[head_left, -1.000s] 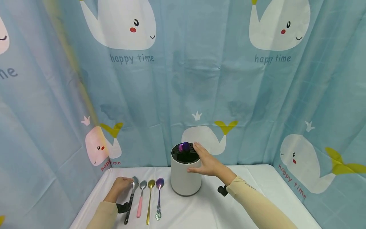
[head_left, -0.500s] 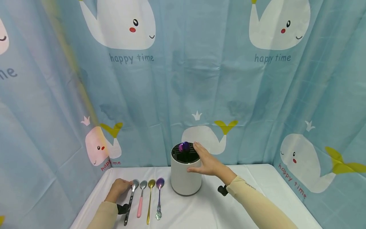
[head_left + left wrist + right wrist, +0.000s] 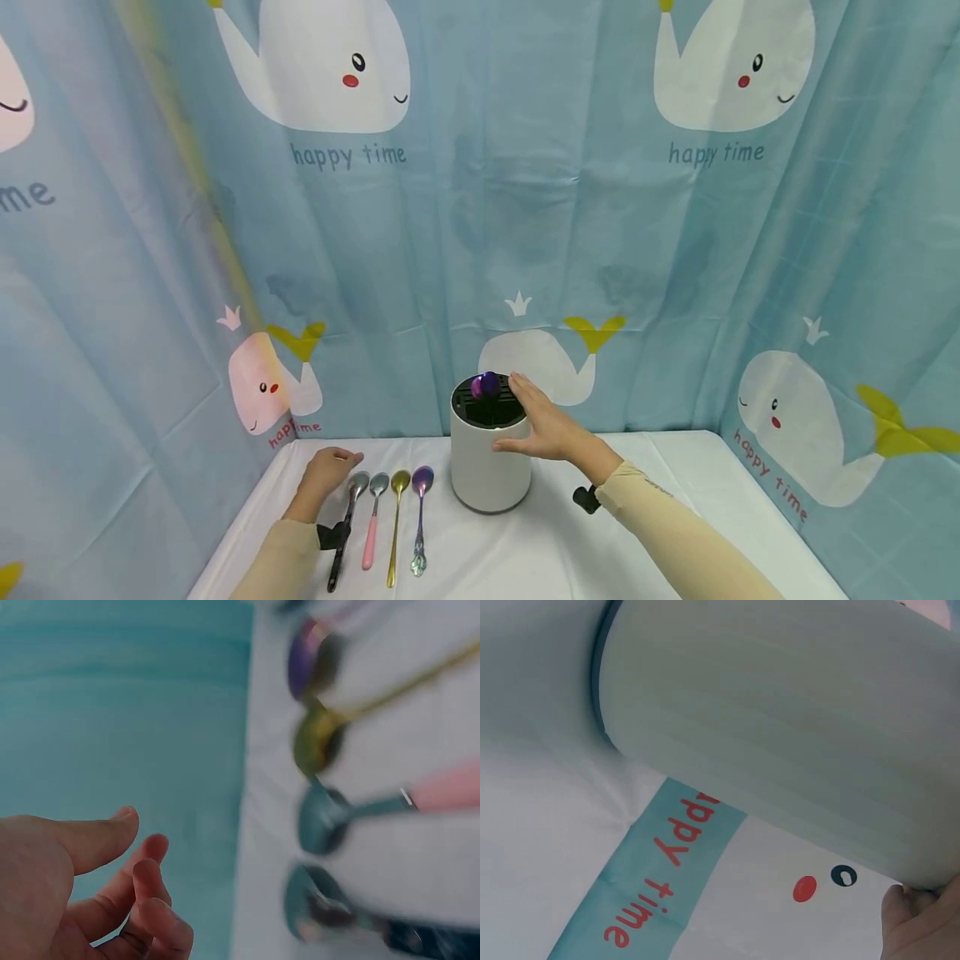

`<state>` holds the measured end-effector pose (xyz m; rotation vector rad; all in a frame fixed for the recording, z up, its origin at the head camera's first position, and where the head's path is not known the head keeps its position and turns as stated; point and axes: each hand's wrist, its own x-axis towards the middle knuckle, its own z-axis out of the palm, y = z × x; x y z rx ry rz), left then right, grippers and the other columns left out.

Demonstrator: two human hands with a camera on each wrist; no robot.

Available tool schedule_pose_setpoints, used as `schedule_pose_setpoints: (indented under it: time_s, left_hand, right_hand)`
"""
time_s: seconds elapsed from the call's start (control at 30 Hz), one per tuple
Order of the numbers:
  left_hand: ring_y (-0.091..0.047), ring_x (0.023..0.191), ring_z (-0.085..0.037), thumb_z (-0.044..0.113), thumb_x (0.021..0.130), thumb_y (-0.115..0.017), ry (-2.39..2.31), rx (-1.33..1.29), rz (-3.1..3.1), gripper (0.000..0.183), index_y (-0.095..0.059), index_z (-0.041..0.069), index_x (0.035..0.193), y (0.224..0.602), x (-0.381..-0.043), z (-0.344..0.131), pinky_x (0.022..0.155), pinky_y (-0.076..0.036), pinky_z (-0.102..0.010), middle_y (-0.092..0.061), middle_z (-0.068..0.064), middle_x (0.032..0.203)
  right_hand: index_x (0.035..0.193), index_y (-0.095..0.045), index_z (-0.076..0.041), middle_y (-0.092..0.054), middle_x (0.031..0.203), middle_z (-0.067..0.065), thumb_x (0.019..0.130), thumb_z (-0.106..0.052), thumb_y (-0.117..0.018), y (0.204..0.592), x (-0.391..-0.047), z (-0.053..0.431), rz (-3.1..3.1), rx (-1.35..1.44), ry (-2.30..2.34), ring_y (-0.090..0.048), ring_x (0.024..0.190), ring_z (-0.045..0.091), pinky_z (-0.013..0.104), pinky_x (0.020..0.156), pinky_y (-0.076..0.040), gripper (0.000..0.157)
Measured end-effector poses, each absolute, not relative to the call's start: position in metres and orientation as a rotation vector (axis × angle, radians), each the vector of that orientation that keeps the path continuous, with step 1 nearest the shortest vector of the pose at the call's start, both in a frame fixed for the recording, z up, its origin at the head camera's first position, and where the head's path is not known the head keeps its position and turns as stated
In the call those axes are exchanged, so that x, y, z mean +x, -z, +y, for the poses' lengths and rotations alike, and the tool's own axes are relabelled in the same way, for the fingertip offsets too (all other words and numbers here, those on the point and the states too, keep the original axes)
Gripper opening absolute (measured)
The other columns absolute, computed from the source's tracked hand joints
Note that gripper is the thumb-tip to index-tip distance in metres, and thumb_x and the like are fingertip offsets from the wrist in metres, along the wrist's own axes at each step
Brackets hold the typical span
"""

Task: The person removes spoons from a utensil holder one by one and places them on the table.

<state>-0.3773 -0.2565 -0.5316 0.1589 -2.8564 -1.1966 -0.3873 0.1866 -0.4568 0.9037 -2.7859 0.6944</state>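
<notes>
My left hand (image 3: 327, 472) hovers with loosely bent fingers just beyond the bowl of a black-handled spoon (image 3: 339, 542) and holds nothing. Beside that spoon lie a pink-handled spoon (image 3: 370, 537), a gold spoon (image 3: 395, 525) and a purple spoon (image 3: 420, 517) in a row, bowls pointing away from me. My right hand (image 3: 546, 427) grips the white utensil holder (image 3: 489, 471) at its upper right side, fingers at the rim and thumb across the front. A shiny purple rounded end (image 3: 490, 384) sticks up from the holder's black slotted top.
A white cloth (image 3: 637, 533) covers the table. Light-blue curtains (image 3: 525, 225) with whale prints hang close behind it and along both sides. A black wrist camera (image 3: 333, 535) on my left wrist overhangs the black-handled spoon.
My left hand has come off the black-handled spoon's bowl and moved up and slightly away. That spoon shifted a little earlier. My right hand stays on the utensil holder.
</notes>
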Motion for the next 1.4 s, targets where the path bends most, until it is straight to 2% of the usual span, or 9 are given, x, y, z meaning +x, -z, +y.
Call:
schedule_pose_setpoints:
  time_s: [0.1,0.23,0.33,0.57,0.73,1.13,1.4]
  left_hand:
    - [-0.064,0.113,-0.050,0.029,0.108,-0.063,1.233,0.054,-2.831,0.045,-0.068,-0.013,0.122,0.515,-0.380,-0.238,0.096,-0.051,-0.065,-0.068,-0.032,0.120]
    - [-0.066,0.108,-0.043,0.026,0.110,-0.062,1.295,-0.055,-2.774,0.041,-0.069,-0.012,0.124,0.494,-0.378,-0.214,0.093,-0.054,-0.059,-0.069,-0.029,0.120]
    - [-0.067,0.107,-0.037,0.025,0.110,-0.064,1.345,-0.118,-2.718,0.037,-0.072,-0.008,0.123,0.481,-0.376,-0.196,0.092,-0.054,-0.057,-0.072,-0.023,0.118]
    - [-0.066,0.117,-0.035,0.034,0.108,-0.068,1.375,-0.240,-2.653,0.037,-0.076,0.003,0.127,0.451,-0.373,-0.153,0.099,-0.053,-0.058,-0.072,-0.015,0.123]
    - [-0.067,0.112,-0.029,0.038,0.107,-0.069,1.382,-0.337,-2.615,0.037,-0.077,0.008,0.127,0.435,-0.377,-0.125,0.096,-0.055,-0.053,-0.074,-0.009,0.121]
    - [-0.068,0.108,-0.028,0.031,0.105,-0.072,1.392,-0.443,-2.568,0.028,-0.080,0.010,0.123,0.425,-0.387,-0.081,0.095,-0.057,-0.051,-0.075,-0.008,0.116]
    - [-0.065,0.095,-0.023,0.027,0.101,-0.078,1.382,-0.447,-2.554,0.024,-0.083,0.006,0.113,0.428,-0.390,-0.073,0.081,-0.055,-0.039,-0.075,-0.007,0.104]
  right_hand:
    - [0.173,-0.011,-0.007,-0.008,0.181,0.010,0.085,-0.078,-0.075,0.457,-0.388,0.187,-2.781,0.901,-0.694,-0.004,0.167,0.025,0.054,0.129,-0.023,0.130]
    - [0.173,-0.010,-0.008,-0.007,0.181,0.009,0.085,-0.080,-0.074,0.458,-0.389,0.188,-2.784,0.899,-0.674,-0.003,0.167,0.024,0.053,0.129,-0.022,0.130]
    - [0.173,-0.010,-0.008,-0.007,0.181,0.008,0.084,-0.082,-0.072,0.459,-0.391,0.188,-2.789,0.892,-0.666,-0.003,0.167,0.024,0.054,0.129,-0.023,0.131]
    - [0.173,-0.011,-0.008,-0.006,0.181,0.006,0.084,-0.082,-0.073,0.459,-0.392,0.190,-2.794,0.874,-0.690,-0.003,0.167,0.024,0.056,0.128,-0.023,0.131]
    - [0.173,-0.011,-0.009,-0.007,0.181,0.008,0.083,-0.083,-0.072,0.460,-0.393,0.191,-2.783,0.880,-0.690,-0.004,0.167,0.024,0.058,0.127,-0.025,0.131]
    - [0.173,-0.010,-0.010,-0.007,0.181,0.009,0.086,-0.081,-0.071,0.460,-0.392,0.190,-2.783,0.899,-0.694,-0.004,0.167,0.024,0.057,0.127,-0.026,0.128]
    - [0.173,-0.010,-0.008,-0.008,0.181,0.011,0.087,-0.078,-0.073,0.461,-0.392,0.189,-2.774,0.921,-0.693,-0.004,0.167,0.026,0.056,0.128,-0.025,0.127]
